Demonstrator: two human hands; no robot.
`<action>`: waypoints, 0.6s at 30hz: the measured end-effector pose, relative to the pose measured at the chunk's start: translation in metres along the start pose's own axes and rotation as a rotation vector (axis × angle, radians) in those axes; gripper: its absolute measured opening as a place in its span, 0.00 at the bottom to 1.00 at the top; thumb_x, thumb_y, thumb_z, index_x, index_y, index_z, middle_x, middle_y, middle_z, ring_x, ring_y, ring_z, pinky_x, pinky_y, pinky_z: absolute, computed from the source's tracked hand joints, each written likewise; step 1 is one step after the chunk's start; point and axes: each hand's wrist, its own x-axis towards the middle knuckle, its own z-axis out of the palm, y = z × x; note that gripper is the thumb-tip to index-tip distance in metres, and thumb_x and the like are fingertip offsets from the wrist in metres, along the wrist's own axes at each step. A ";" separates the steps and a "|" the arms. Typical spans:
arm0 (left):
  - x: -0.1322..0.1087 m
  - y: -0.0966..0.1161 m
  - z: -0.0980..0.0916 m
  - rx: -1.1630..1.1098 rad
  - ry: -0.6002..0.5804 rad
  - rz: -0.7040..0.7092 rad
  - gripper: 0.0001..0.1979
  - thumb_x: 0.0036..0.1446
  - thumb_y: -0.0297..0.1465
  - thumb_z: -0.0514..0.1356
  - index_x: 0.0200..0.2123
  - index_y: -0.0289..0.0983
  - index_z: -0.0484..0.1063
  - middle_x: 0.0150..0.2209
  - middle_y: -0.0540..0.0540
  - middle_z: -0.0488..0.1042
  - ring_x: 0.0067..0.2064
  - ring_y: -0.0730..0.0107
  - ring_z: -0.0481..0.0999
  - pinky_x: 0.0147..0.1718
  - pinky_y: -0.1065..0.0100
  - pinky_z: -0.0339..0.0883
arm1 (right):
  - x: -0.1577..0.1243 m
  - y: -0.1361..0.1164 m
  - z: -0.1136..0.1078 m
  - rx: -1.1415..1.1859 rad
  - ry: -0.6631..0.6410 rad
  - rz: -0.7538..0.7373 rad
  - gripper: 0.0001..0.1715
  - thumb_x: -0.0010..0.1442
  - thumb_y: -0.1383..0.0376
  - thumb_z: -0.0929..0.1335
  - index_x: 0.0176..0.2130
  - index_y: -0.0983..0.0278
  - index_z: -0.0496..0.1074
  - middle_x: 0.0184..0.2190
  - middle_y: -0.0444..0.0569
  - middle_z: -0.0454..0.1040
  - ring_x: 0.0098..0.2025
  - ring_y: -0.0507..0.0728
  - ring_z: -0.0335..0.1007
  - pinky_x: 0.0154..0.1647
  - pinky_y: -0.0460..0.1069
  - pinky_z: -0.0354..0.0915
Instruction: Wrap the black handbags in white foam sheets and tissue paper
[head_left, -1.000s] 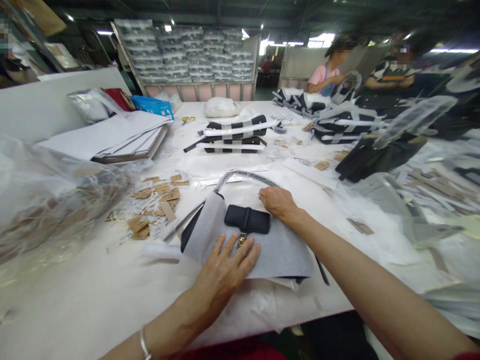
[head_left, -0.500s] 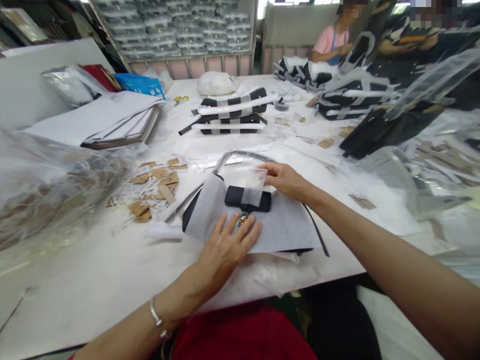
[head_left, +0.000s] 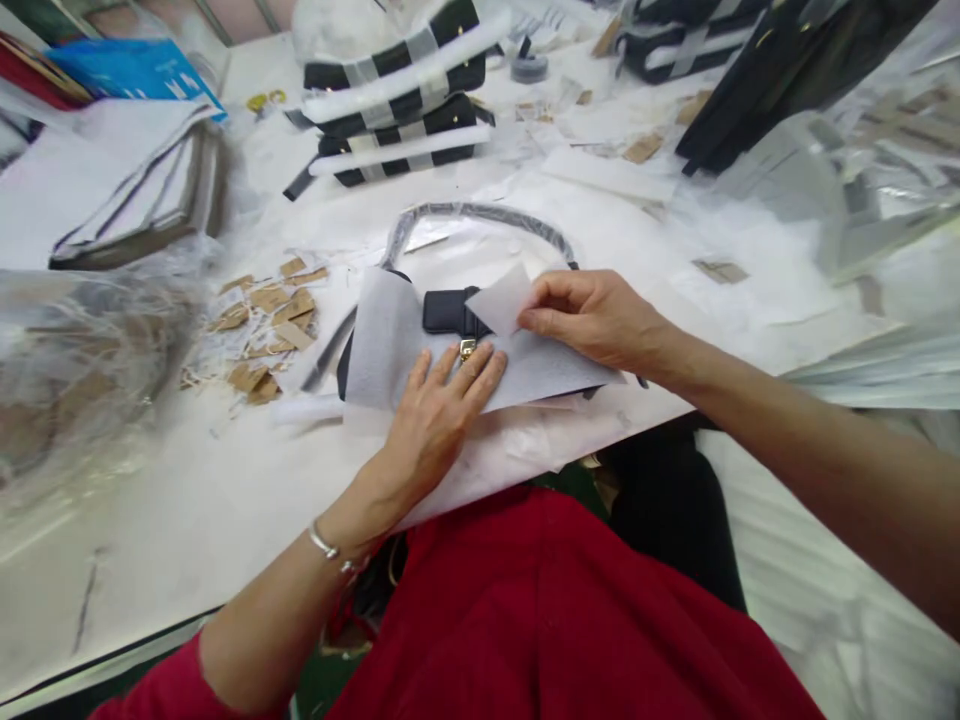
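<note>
A dark handbag lies on the table, mostly covered by a grey-white sheet point(head_left: 382, 340); its wrapped handle point(head_left: 487, 210) arches behind it. On the sheet rests a black leather tab point(head_left: 444, 312) with a gold clasp point(head_left: 468, 347). My left hand point(head_left: 442, 410) lies with fingers spread on the sheet, its fingertips beside the clasp. My right hand point(head_left: 592, 315) pinches a small white piece of tissue paper point(head_left: 501, 300) between thumb and fingers, over the right part of the tab. That part of the tab is hidden.
Loose brown tags point(head_left: 289, 305) lie left of the bag, near a clear plastic bag point(head_left: 82, 370). A stack of white sheets point(head_left: 127, 170) is at the back left. Wrapped black bags point(head_left: 405, 140) are piled behind. A dark upright bag point(head_left: 795, 80) stands at the back right.
The view has tipped downward. My right hand has shifted the small tissue paper from upright above the tab to a slanted position over its right part. My left hand stays on the sheet.
</note>
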 end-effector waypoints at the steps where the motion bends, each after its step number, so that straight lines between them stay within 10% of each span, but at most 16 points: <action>1: 0.000 0.000 -0.001 -0.024 -0.004 0.002 0.30 0.64 0.23 0.53 0.68 0.37 0.53 0.67 0.40 0.60 0.66 0.45 0.60 0.62 0.41 0.55 | -0.003 -0.001 0.001 -0.049 -0.005 -0.027 0.08 0.58 0.62 0.71 0.32 0.65 0.78 0.28 0.43 0.78 0.31 0.52 0.71 0.36 0.47 0.66; 7: -0.002 -0.002 -0.011 -0.188 -0.015 0.010 0.37 0.62 0.50 0.57 0.67 0.36 0.55 0.68 0.37 0.58 0.70 0.42 0.49 0.65 0.37 0.47 | -0.025 -0.007 0.002 -0.310 -0.080 -0.302 0.07 0.61 0.65 0.69 0.36 0.59 0.79 0.33 0.41 0.81 0.36 0.53 0.76 0.55 0.54 0.68; 18: 0.000 0.004 -0.013 -0.093 0.062 -0.006 0.29 0.68 0.40 0.54 0.68 0.39 0.52 0.69 0.41 0.55 0.71 0.48 0.49 0.66 0.37 0.43 | -0.065 0.000 0.021 -0.581 0.011 -0.522 0.09 0.64 0.68 0.66 0.41 0.61 0.77 0.45 0.50 0.81 0.49 0.56 0.77 0.62 0.58 0.64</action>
